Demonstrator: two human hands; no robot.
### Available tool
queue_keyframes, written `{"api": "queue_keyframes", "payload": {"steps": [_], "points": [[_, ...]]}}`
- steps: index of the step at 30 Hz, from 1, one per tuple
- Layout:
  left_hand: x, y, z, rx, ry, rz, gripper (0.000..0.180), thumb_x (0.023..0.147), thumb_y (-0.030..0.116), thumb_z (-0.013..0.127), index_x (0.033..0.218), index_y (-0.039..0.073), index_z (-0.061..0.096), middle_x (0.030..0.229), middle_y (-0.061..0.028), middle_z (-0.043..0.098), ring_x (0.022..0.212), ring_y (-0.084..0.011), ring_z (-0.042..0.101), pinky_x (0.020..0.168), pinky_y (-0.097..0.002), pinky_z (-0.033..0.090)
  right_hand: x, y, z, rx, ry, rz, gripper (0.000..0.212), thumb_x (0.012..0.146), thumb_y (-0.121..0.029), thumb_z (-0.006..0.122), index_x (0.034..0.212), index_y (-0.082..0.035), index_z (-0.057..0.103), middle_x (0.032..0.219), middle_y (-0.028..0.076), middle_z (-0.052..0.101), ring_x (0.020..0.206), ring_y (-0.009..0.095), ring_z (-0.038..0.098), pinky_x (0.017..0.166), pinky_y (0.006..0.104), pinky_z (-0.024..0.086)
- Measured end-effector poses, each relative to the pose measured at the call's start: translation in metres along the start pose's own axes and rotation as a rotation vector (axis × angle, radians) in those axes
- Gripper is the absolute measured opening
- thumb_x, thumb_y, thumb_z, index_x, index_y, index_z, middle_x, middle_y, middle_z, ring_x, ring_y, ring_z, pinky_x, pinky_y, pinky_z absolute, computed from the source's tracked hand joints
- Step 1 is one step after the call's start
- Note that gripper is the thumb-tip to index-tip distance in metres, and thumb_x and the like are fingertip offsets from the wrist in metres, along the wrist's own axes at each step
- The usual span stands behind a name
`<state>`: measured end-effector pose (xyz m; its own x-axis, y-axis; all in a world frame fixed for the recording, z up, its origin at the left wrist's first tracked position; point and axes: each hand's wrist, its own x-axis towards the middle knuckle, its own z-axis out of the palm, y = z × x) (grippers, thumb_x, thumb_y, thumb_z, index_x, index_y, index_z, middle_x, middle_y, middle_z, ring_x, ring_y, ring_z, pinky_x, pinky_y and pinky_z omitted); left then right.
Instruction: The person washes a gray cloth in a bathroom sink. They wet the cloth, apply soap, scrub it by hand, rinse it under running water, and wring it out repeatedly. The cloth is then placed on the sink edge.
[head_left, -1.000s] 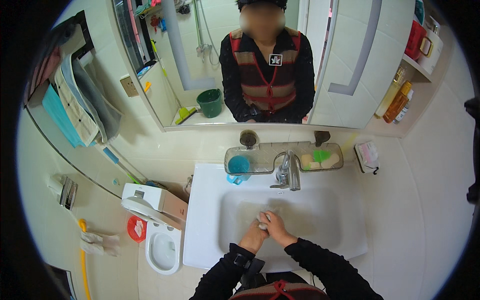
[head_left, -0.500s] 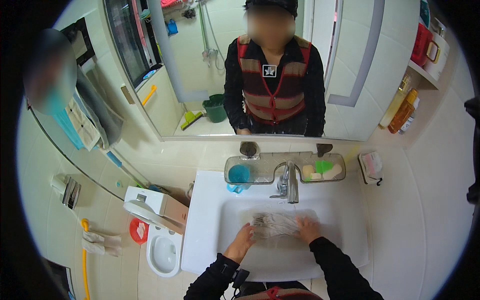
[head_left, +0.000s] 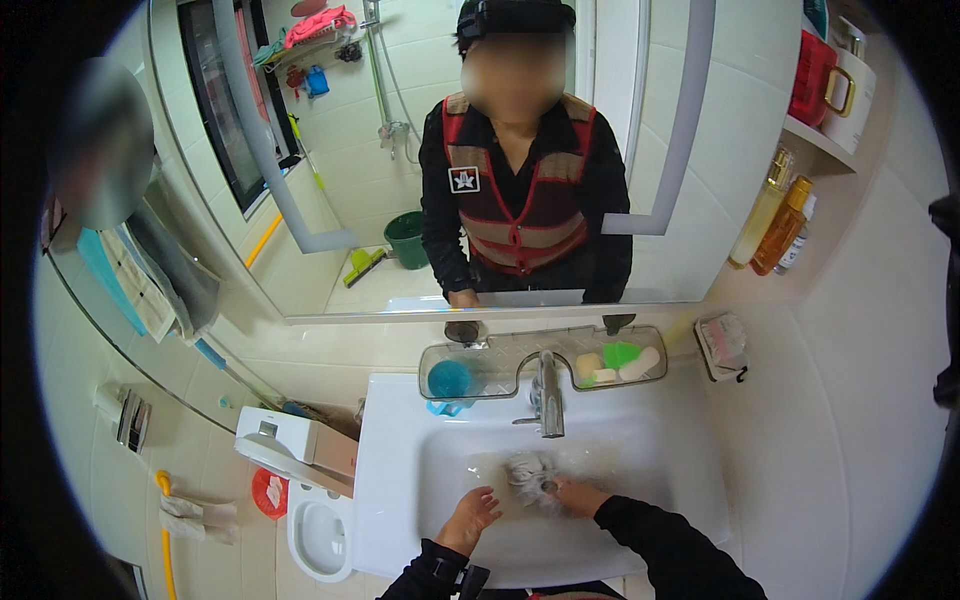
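A pale wet cloth (head_left: 530, 468) lies bunched in murky water in the white sink (head_left: 400, 430). My right hand (head_left: 580, 496) comes in from the right with its fingers closed at the cloth's near right edge. A small dark round spot shows beside those fingertips; I cannot make out what it is. To the left of the cloth and apart from it, my left hand (head_left: 470, 518) hovers over the basin, fingers spread and holding nothing. The chrome faucet (head_left: 548, 398) stands just behind the cloth.
Behind the sink, a clear shelf (head_left: 490, 375) carries a blue cup (head_left: 450, 380) and several soap pieces (head_left: 620, 362). A soap holder (head_left: 722, 345) hangs on the right wall. The toilet (head_left: 322, 535) and a red bin (head_left: 269, 492) stand left. A mirror (head_left: 690, 270) spans the back.
The cloth, spread wide between both hands before, is now bunched up. My left hand has let go and drawn back toward me; my right hand has moved inward. The view has shifted.
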<state>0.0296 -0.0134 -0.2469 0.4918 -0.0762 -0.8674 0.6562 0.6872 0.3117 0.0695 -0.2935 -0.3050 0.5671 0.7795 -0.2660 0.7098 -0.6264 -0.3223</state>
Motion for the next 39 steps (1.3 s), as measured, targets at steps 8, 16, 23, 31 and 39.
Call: {"api": "queue_keyframes", "payload": {"steps": [8,16,23,31,39], "points": [[-0.058,-0.011,0.032,0.259,-0.545,0.162,0.047,0.089,0.019,0.054,0.131,0.002,0.040,0.126,-0.0171,0.048,0.120,-0.0343,0.043,0.102,-0.0517,0.036,0.030,-0.030,-0.041,0.882,-0.017,0.217,0.045,0.082,-0.003,0.048,0.127,-0.006,0.051,0.113,0.019,0.057,0.103,0.031,0.055,0.089,0.0382,0.043],[0.004,-0.037,-0.004,0.921,-0.536,1.042,0.034,0.094,0.017,0.038,0.125,0.004,0.045,0.124,-0.0126,0.052,0.120,-0.0261,0.045,0.102,-0.0415,0.036,0.031,-0.134,-0.126,1.031,0.396,-0.160,0.028,0.086,-0.007,0.045,0.110,-0.004,0.058,0.101,0.011,0.056,0.092,0.020,0.054,0.081,0.0303,0.043],[-0.050,-0.012,0.049,1.367,-0.238,1.117,0.029,0.086,0.013,0.053,0.113,0.003,0.053,0.117,-0.0110,0.054,0.111,-0.0253,0.050,0.095,-0.0377,0.041,0.037,-0.129,-0.138,0.735,0.372,0.260,0.021,0.093,-0.027,0.048,0.100,-0.007,0.049,0.088,0.018,0.060,0.080,0.032,0.060,0.069,0.0402,0.047],[-0.036,0.007,0.049,-0.086,-0.111,0.097,0.056,0.081,0.019,0.063,0.132,0.016,0.040,0.136,-0.0097,0.037,0.126,-0.0327,0.034,0.100,-0.0532,0.032,0.020,-0.009,-0.055,0.246,0.611,0.401,0.041,0.087,-0.033,0.057,0.118,-0.009,0.046,0.095,0.021,0.060,0.088,0.038,0.059,0.075,0.0444,0.048],[-0.018,0.013,0.012,-0.126,0.060,-0.024,0.072,0.083,0.020,0.060,0.143,0.015,0.022,0.153,-0.0089,0.002,0.139,-0.0359,0.005,0.106,-0.0626,0.012,0.020,-0.018,-0.043,0.122,0.059,0.338,0.059,0.081,-0.022,0.064,0.132,-0.008,0.038,0.102,0.020,0.059,0.099,0.035,0.058,0.086,0.0466,0.044]]}}
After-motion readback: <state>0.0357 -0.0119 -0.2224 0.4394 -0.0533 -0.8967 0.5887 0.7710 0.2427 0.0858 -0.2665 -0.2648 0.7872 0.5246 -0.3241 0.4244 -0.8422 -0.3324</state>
